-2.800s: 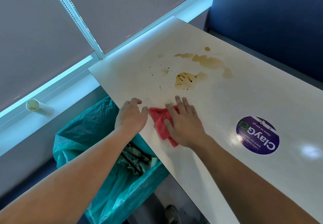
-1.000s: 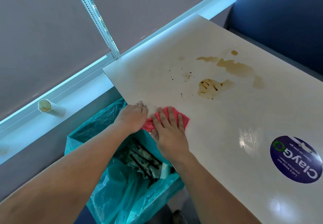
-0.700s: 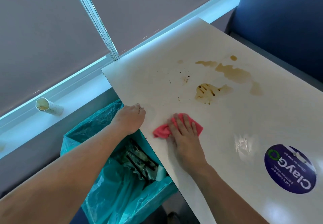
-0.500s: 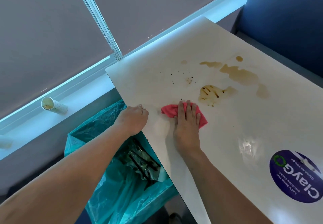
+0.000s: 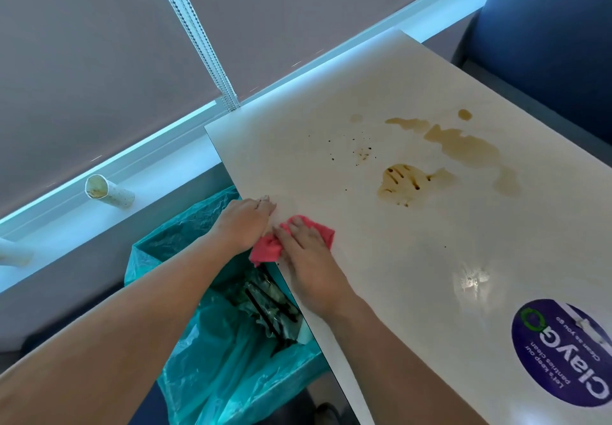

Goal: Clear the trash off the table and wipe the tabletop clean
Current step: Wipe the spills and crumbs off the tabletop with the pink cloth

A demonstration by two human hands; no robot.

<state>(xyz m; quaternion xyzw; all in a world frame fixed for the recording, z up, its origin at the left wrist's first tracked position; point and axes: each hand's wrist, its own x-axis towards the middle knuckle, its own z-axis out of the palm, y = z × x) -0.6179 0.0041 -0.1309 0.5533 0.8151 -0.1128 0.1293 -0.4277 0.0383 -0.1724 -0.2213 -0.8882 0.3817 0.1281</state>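
My right hand (image 5: 306, 245) presses flat on a pink cloth (image 5: 265, 249) at the left edge of the white table (image 5: 414, 285); one corner of the cloth hangs over that edge. Beside the cloth, my left hand (image 5: 246, 222) sits cupped against the same edge, its fingertips on the tabletop, and I see nothing in it. Brown spill stains (image 5: 408, 183) and a longer streak (image 5: 463, 143) lie farther in on the tabletop, with dark crumbs (image 5: 363, 154) near them. A bin lined with a teal bag (image 5: 198, 332) stands below the table edge and holds dark trash (image 5: 270, 308).
A paper cup (image 5: 107, 191) lies on its side on the window sill, and another pale object (image 5: 13, 254) lies at the far left. A purple round sticker (image 5: 563, 358) is on the near right of the tabletop. A blue seat (image 5: 546, 27) stands behind the table.
My right hand has swept the cloth from farther in on the tabletop back to the left edge, next to my left hand. The left hand has stayed at the edge.
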